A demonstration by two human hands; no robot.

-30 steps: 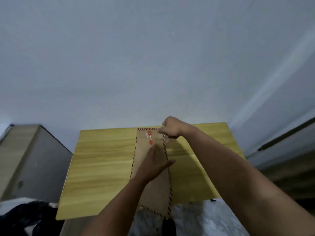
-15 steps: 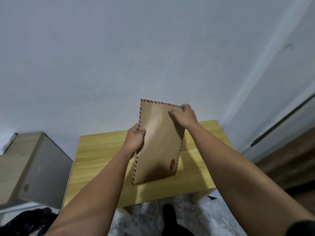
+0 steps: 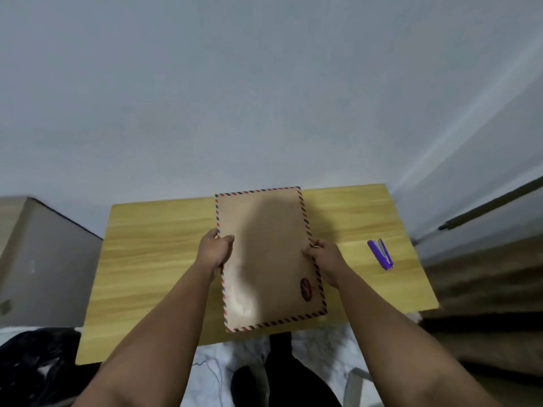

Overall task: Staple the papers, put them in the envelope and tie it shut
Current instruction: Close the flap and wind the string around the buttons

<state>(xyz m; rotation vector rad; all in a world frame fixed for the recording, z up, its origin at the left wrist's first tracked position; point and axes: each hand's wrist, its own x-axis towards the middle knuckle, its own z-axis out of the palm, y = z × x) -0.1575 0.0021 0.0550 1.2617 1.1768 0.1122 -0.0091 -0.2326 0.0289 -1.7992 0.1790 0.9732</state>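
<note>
Envelope (image 3: 269, 259) now face-down side up, held in both hands over the middle of the counter (image 3: 152, 259). A second ago it lay flat with the red string-tie buttons showing at the far end, right hand working at the tie and left hand pressing the body flat. Half a second ago it was lifted and tilted up off the counter, plain side toward the camera. Now it has come back down low, long axis running away from the person, near end hanging just past the counter's front edge.

Left hand (image 3: 216, 249) pinches the left long edge, thumb on top, fingers underneath (not visible). Right hand (image 3: 324, 259) closed the same way on the right long edge. Both hold the envelope, nothing else.

Visible face is plain brown with the striped border and a round red mark (image 3: 306, 288) near the near right corner; the tie is not in view (presumably underneath now). Whether the envelope touches the counter or hovers just above it, can't tell.

Stapler (image 3: 380, 254) lies on the counter well to the right, untouched. No loose papers in sight.

Judgement: papers are likely inside and the tie likely done, since the envelope got flipped and is being set down. Task looks near finished; only release remains.
</note>
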